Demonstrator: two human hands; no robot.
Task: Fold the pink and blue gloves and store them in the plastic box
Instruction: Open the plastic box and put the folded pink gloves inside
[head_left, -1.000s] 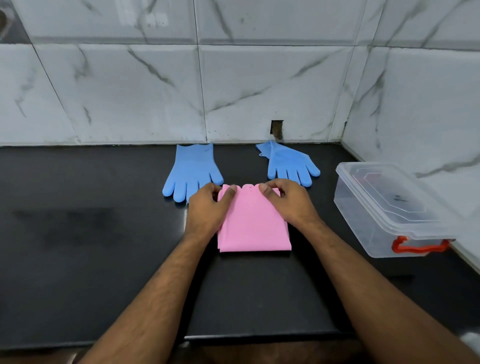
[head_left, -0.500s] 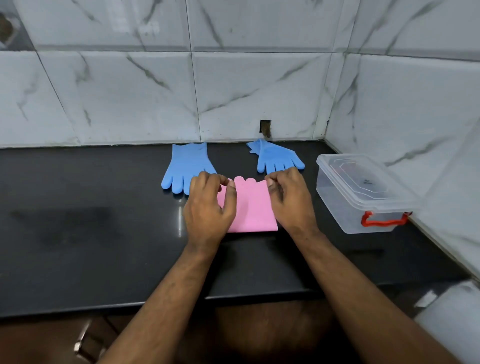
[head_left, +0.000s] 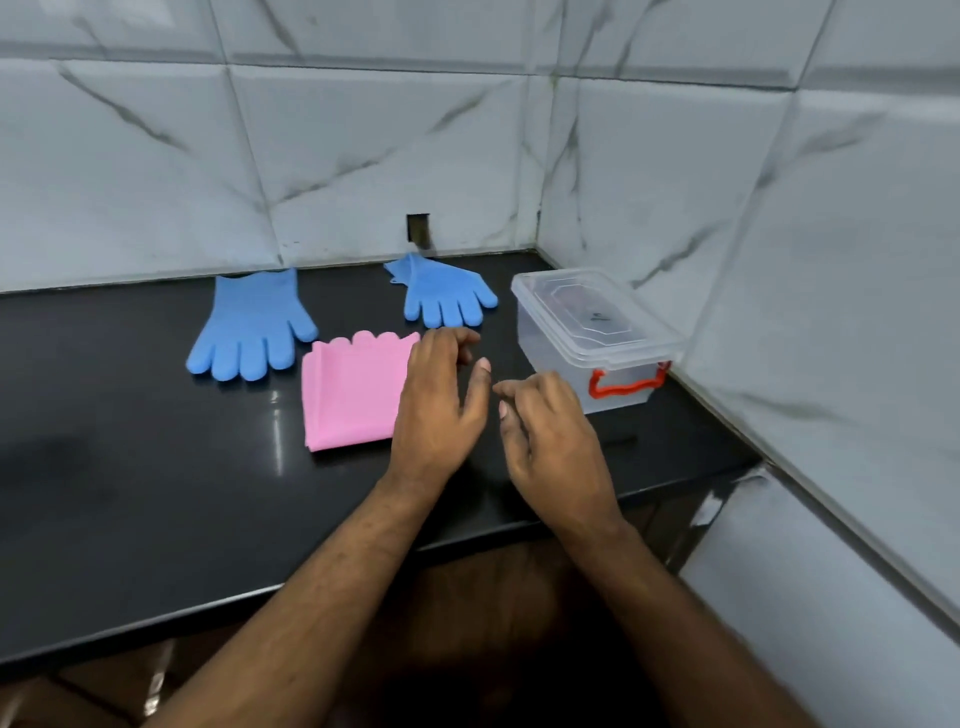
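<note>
Black polished countertop (head_left: 156, 493) under marble tiles: the folded pink rubber gloves (head_left: 353, 395) lie flat by my left hand (head_left: 441, 410). Both it and my right hand (head_left: 550, 436) are loose, holding nothing. The clear plastic box with red latch (head_left: 597, 338) is lidded; I should unclip it squarely, steadying its base.

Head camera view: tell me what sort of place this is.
Probably a home kitchen: a polished black stone countertop, marble-patterned wall tiles meeting in a corner, and rubber washing-up gloves laid out.
</note>
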